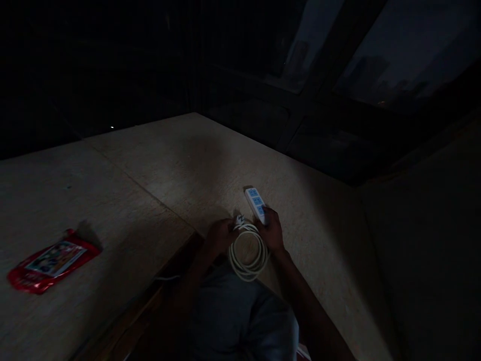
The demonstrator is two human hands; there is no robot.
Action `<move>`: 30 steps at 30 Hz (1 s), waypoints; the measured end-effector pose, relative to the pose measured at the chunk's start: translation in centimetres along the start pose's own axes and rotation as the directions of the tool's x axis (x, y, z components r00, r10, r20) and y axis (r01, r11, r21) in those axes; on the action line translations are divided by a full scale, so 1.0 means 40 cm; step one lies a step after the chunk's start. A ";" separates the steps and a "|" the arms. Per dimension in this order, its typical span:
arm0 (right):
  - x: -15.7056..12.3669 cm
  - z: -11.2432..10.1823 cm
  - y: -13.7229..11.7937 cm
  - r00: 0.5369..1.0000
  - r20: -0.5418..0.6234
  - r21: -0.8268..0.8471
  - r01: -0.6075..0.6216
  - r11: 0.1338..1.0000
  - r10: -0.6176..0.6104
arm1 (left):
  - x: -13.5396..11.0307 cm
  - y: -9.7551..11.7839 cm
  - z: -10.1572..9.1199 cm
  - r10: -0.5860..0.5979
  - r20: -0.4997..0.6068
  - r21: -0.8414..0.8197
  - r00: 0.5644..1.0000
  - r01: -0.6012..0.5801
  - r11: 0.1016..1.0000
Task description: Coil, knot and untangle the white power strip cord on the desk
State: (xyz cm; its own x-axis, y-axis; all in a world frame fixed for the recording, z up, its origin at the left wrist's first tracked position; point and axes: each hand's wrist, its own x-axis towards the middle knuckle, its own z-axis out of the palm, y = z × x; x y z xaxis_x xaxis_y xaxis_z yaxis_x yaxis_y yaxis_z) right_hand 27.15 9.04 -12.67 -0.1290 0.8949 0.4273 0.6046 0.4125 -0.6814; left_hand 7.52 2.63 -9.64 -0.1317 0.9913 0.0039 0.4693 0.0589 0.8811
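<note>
A white power strip [255,200] with blue socket faces points away from me, slightly tilted to the left. My right hand [273,233] is closed around its near end, with the thumb side by the cord. The strip's pale cord [248,277] is wound in a round coil of several loops between my hands, over my knee. At the coil's upper left, my left hand [221,236] is closed on the cord beside the white plug [239,219]. Dim light hides the exact finger positions.
A red packet [56,260] with a printed picture lies on the pale stone-like surface [158,145] at the left. A dark wooden edge [139,313] runs along the lower left. Dark window frames [315,95] stand beyond the surface, and a dark wall [424,240] rises at right.
</note>
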 end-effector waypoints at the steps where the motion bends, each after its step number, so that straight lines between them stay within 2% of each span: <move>1: 0.003 -0.003 0.005 1.000 0.011 0.007 0.017 1.000 -0.017 | 0.002 -0.005 -0.008 -0.019 0.008 -0.046 1.000 0.019 0.999; 4: 0.013 -0.016 0.025 0.997 0.053 -0.037 0.065 0.997 -0.064 | 0.008 -0.023 -0.033 -0.083 -0.018 -0.167 0.996 0.079 0.983; 6: 0.027 -0.030 0.045 0.995 0.057 -0.095 0.087 0.992 -0.082 | 0.012 -0.032 -0.056 -0.145 -0.100 -0.261 0.984 0.114 0.958; 8: 0.045 -0.045 0.071 0.996 0.040 -0.141 0.090 0.986 -0.085 | 0.012 -0.034 -0.082 -0.233 -0.193 -0.384 0.953 0.146 0.912; 10: 0.063 -0.061 0.097 0.998 0.005 -0.156 0.064 0.986 -0.064 | 0.009 -0.027 -0.107 -0.325 -0.232 -0.529 0.917 0.161 0.833; 13: 0.076 -0.077 0.126 0.996 -0.086 -0.141 -0.004 0.990 -0.009 | 0.004 -0.003 -0.126 -0.420 -0.190 -0.718 0.887 0.166 0.676; 15: 0.073 -0.081 0.131 0.990 -0.140 -0.141 -0.020 0.990 0.000 | 0.006 0.016 -0.122 -0.461 -0.153 -0.805 0.874 0.161 0.571; 18: 0.058 -0.087 0.116 0.979 -0.193 -0.163 0.028 0.986 -0.059 | 0.014 0.040 -0.098 -0.457 -0.102 -0.889 0.884 0.125 0.440; 20: 0.048 -0.094 0.097 0.972 -0.204 -0.167 0.078 0.983 -0.112 | 0.017 0.053 -0.078 -0.428 -0.088 -0.912 0.899 0.101 0.399; 22: 0.040 -0.101 0.073 0.971 -0.173 -0.134 0.144 0.980 -0.166 | 0.015 0.068 -0.058 -0.397 -0.086 -0.913 0.914 0.088 0.399; 25: 0.027 -0.106 0.031 0.962 -0.045 -0.015 0.268 0.963 -0.268 | 0.005 0.093 -0.028 -0.340 -0.065 -0.906 0.938 0.087 0.414; 27: 0.016 -0.103 0.000 0.937 0.049 0.082 0.340 0.937 -0.345 | -0.001 0.108 -0.007 -0.320 -0.024 -0.909 0.947 0.113 0.402; 30: -0.003 -0.093 -0.041 0.876 0.180 0.205 0.411 0.889 -0.447 | -0.004 0.119 0.023 -0.310 0.037 -0.898 0.950 0.167 0.407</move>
State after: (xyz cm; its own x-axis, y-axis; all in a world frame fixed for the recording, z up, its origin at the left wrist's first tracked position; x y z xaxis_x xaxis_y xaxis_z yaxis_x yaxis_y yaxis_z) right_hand 29.11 7.61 -9.39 -0.5249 0.6307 0.5715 0.3233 0.7689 -0.5516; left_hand 10.56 2.87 -5.89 -0.2384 0.9280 -0.2863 -0.6150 0.0839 0.7840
